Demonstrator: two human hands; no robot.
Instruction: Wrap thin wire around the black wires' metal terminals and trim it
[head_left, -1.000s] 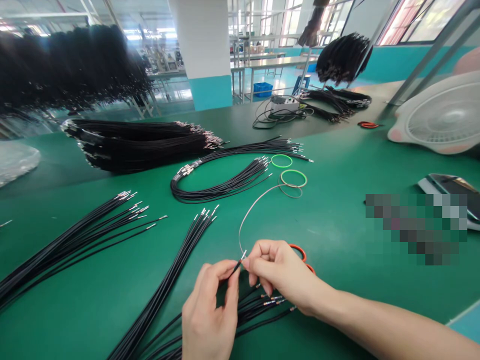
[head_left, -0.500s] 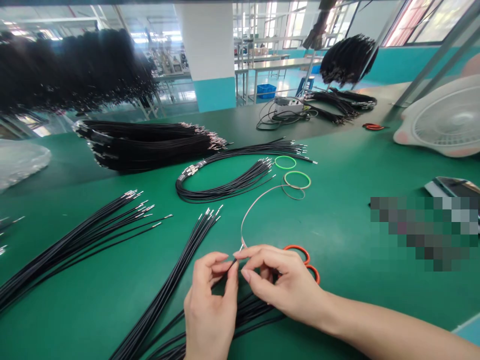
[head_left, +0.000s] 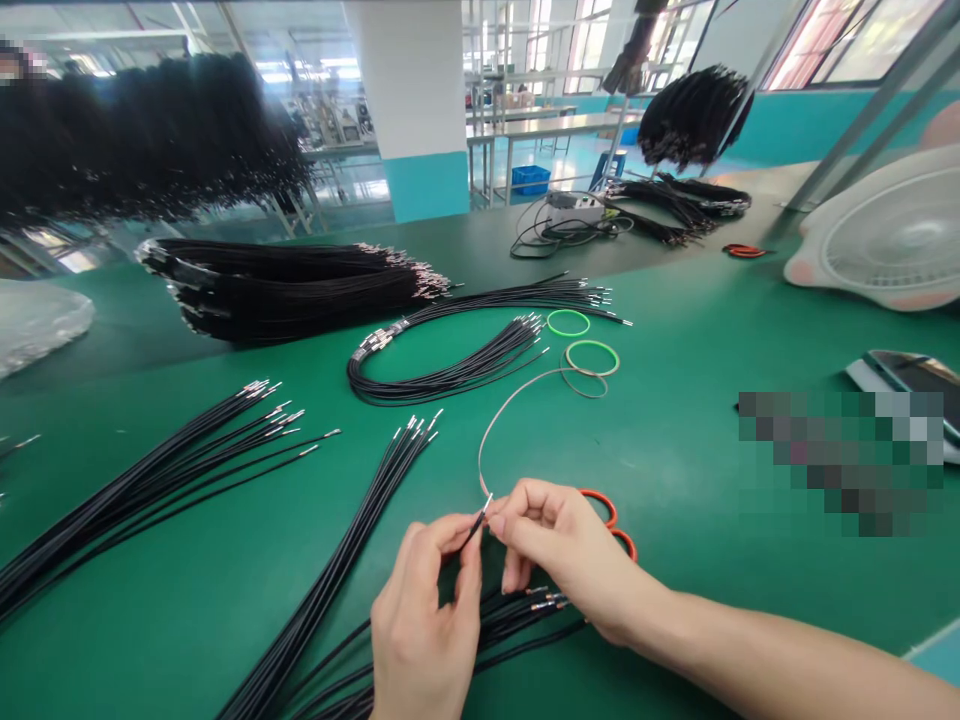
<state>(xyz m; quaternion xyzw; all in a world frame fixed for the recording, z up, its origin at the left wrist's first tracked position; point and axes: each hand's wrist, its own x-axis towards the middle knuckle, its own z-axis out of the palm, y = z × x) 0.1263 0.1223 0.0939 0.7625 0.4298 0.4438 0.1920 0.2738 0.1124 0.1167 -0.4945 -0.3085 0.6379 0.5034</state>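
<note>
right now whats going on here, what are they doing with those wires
A person at a green workbench is holding a black wire at its metal-tipped end between the fingers of the left hand and right hand. A thin pale wire curves away from the same spot, though exactly how the two meet is hidden. Orange scissor handles lie just beyond the right hand. Bundles of black wires with metal ends spread across the bench, with a larger pile farther back.
</note>
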